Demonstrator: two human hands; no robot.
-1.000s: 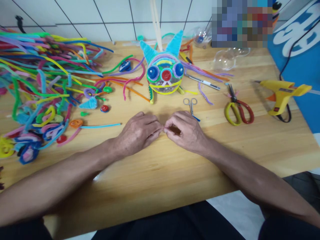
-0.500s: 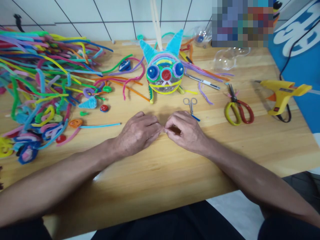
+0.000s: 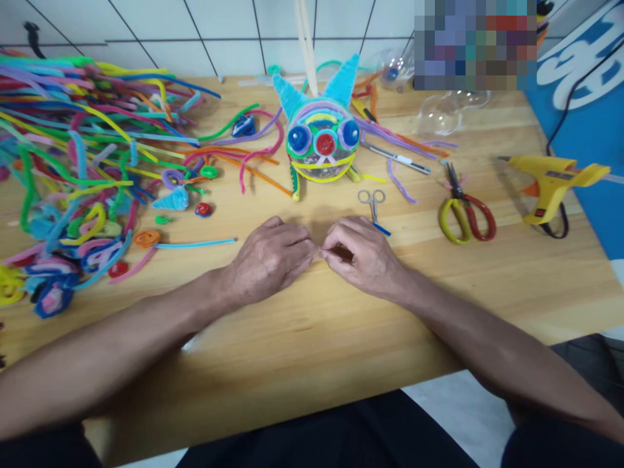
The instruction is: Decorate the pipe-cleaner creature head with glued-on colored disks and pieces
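My left hand [image 3: 275, 260] is closed just left of the table's middle, its fingertips meeting those of my right hand [image 3: 361, 257]. The right thumb and forefinger are pinched together. Anything between the fingertips is too small or hidden to make out. Behind the hands stands a round figure [image 3: 322, 140] with blue pointed ears, blue eyes and a red nose. Small scissors [image 3: 373, 203] lie beyond my right hand. A light blue pipe cleaner [image 3: 197, 245] lies left of my left hand.
Piled pipe cleaners [image 3: 88, 130] cover the left side of the wooden table [image 3: 302, 351]. To the right lie a craft knife [image 3: 400, 157], red-and-yellow-handled pliers [image 3: 465, 214] and a yellow glue gun [image 3: 548, 192]. Clear plastic balls [image 3: 440, 115] are at the back right.
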